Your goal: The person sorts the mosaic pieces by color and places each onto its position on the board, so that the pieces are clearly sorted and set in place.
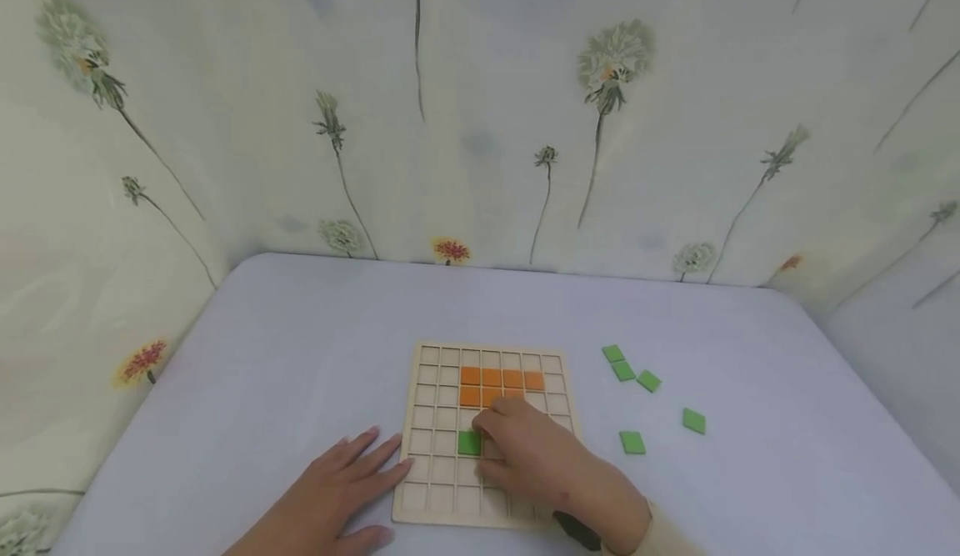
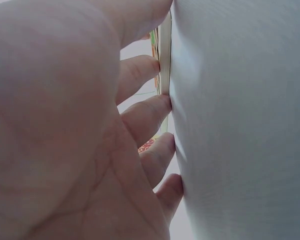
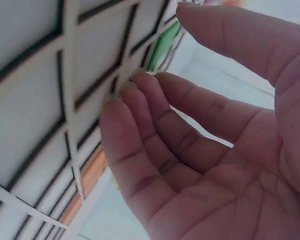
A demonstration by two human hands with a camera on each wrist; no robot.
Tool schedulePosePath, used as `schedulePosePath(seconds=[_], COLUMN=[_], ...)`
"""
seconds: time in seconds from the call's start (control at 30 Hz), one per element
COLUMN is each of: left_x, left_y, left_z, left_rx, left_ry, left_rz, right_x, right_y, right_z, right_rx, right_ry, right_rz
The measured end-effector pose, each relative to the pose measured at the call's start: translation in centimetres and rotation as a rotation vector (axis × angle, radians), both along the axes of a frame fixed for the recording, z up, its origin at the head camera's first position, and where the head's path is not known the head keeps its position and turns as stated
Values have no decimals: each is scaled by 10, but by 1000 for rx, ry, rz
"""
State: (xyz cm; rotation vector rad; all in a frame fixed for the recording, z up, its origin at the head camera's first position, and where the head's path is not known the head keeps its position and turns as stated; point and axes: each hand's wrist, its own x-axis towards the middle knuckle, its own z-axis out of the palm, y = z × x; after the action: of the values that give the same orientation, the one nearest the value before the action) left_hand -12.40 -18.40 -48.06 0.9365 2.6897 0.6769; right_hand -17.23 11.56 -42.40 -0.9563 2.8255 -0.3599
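Note:
A square wooden grid board (image 1: 442, 502) lies on the table, with several orange tiles (image 1: 491, 377) in two rows of its cells. One green tile (image 1: 469, 443) sits in a lower cell. My right hand (image 1: 536, 452) is over the board beside that tile. Its bent fingertips (image 3: 122, 120) touch the grid in the right wrist view, the thumb stands apart, and no tile shows between them. My left hand (image 1: 337, 489) rests flat with fingers spread, and its fingertips (image 2: 165, 102) touch the board's left edge. The right hand hides part of the lower board.
Several loose green tiles (image 1: 632, 443) lie scattered on the table to the right of the board. The pale tabletop (image 1: 315, 331) meets a flower-printed backdrop (image 1: 480, 122) at the back and sides. Something dark (image 1: 576, 529) shows under my right wrist.

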Motion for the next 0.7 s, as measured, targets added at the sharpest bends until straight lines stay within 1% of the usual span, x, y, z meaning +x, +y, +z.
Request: schedulePosePath(seconds=[0.17,0.3,0.4,0.47,0.5,0.7], left_x=[-1,-2,-2,-2,-2,1], left_y=[-1,-2,-1,0,0,0], left_z=[3,4,4,3,2,-6], left_rx=[10,6,11,17,21,13], left_ry=[8,-3,-23,-23,-9,160], left_rz=[14,23,29,28,25,-7], right_x=[1,1,1,2,3,9], right_y=[2,5,7,9,10,24], right_z=[14,21,24,25,26,30], right_rx=[-7,-4,14,26,30,39], right_ry=[-60,-120,-158,-174,-183,-188], right_rz=[18,30,16,-1,-9,-41])
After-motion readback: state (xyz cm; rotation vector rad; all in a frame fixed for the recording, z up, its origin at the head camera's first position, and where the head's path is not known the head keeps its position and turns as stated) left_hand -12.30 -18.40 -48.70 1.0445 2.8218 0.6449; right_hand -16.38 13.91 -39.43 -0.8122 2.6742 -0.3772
